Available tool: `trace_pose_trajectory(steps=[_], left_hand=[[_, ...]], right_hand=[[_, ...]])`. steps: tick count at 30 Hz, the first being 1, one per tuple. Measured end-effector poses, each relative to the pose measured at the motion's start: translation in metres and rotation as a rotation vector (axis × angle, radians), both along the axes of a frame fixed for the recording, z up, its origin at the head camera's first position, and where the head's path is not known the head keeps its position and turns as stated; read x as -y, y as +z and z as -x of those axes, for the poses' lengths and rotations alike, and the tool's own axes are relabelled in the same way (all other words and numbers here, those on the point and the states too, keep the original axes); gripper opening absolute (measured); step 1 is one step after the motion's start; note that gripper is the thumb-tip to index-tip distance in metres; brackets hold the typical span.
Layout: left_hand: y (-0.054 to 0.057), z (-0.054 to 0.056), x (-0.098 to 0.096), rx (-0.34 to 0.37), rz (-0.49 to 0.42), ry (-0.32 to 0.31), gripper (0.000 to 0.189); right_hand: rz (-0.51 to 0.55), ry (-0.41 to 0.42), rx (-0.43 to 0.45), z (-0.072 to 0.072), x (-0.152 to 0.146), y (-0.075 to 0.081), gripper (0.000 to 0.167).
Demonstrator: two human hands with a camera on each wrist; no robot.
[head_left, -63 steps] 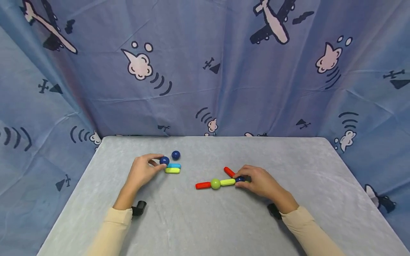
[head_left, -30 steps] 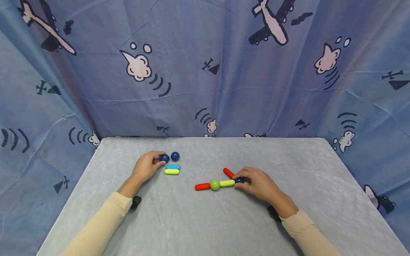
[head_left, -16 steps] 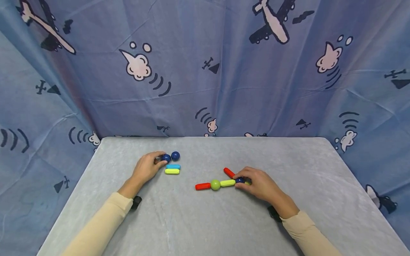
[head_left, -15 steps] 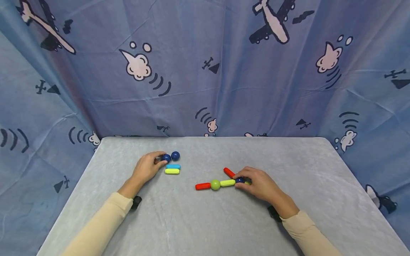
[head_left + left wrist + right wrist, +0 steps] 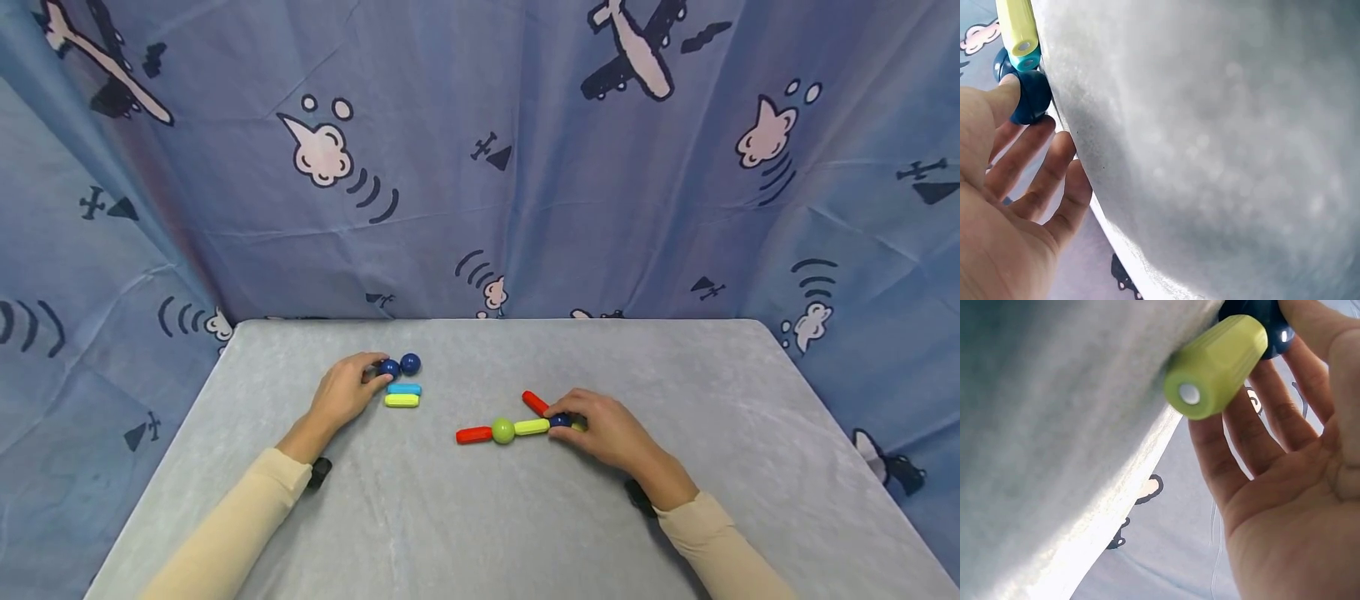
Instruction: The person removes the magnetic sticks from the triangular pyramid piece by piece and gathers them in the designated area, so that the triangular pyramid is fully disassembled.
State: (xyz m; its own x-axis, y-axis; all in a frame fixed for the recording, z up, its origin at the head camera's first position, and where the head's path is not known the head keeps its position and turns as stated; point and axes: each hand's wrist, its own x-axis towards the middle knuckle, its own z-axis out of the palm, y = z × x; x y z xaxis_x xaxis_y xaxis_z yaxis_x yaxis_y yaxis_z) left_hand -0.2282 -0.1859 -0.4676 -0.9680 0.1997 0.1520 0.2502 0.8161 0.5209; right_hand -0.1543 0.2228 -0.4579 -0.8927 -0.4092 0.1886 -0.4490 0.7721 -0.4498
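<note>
On the left of the table, my left hand (image 5: 347, 392) pinches a dark blue ball (image 5: 389, 369) between thumb and fingers. A second dark blue ball (image 5: 410, 363) sits right beside it. My right hand (image 5: 603, 423) pinches another dark blue ball (image 5: 558, 421), partly hidden by the fingers. From that ball run a red rod (image 5: 535, 403) and a yellow-green rod (image 5: 532, 427), which leads to a lime green ball (image 5: 503, 431) and another red rod (image 5: 473, 435). In the right wrist view a yellow-green rod (image 5: 1210, 372) with a metal end sticks out from the held ball toward the palm.
Just in front of the left balls, a light blue rod (image 5: 404, 389) and a yellow-green rod (image 5: 402, 401) lie side by side. The grey table (image 5: 465, 525) ends at a blue curtain (image 5: 420, 167) with printed planes and clouds.
My left hand has shifted the dark blue ball slightly away from the two loose rods and up beside the second ball. The right hand keeps its place on its ball.
</note>
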Motion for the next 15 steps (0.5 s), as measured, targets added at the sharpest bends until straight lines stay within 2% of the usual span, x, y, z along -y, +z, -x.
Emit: trace_pose_trajectory(steps=[15], left_hand=[[0.0005, 0.0015, -0.0032, 0.025, -0.001, 0.017, 0.041]], right_hand=[[-0.005, 0.002, 0.026, -0.0004, -0.0016, -0.0003, 0.026]])
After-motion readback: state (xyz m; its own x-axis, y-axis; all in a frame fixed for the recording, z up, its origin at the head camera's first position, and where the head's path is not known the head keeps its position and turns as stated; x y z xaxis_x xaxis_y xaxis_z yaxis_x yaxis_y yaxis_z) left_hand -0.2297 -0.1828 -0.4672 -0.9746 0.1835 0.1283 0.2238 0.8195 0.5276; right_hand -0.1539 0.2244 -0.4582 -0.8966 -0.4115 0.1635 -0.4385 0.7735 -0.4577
